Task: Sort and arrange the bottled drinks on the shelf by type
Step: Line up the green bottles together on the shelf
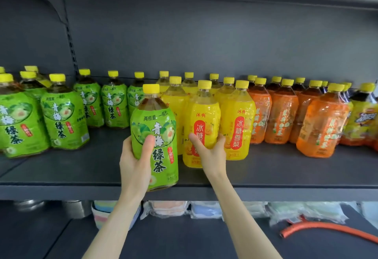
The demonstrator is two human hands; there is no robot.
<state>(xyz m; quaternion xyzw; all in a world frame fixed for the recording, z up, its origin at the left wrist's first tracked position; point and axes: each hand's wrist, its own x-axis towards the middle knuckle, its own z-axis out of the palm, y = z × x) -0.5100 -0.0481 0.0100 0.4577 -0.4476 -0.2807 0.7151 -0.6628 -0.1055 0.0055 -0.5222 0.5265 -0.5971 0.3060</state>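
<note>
While your left hand [136,156] wraps the green tea bottle [155,136] at the shelf [61,174] front edge, your right hand [208,152] curls round the yellow pear bottle [201,119] beside it

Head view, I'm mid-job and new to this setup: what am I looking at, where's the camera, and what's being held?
There is no machine: each grip is a person's bare hand, filmed from a camera worn on the head, looking forward and down. The left grip holds a green-label bottle at the front edge of the grey shelf. The right grip curls round a yellow-label bottle standing on it. Green-label bottles stand left, other yellow-label bottles in the middle, orange-label bottles right. An orange hose lies on the lower shelf.
</note>
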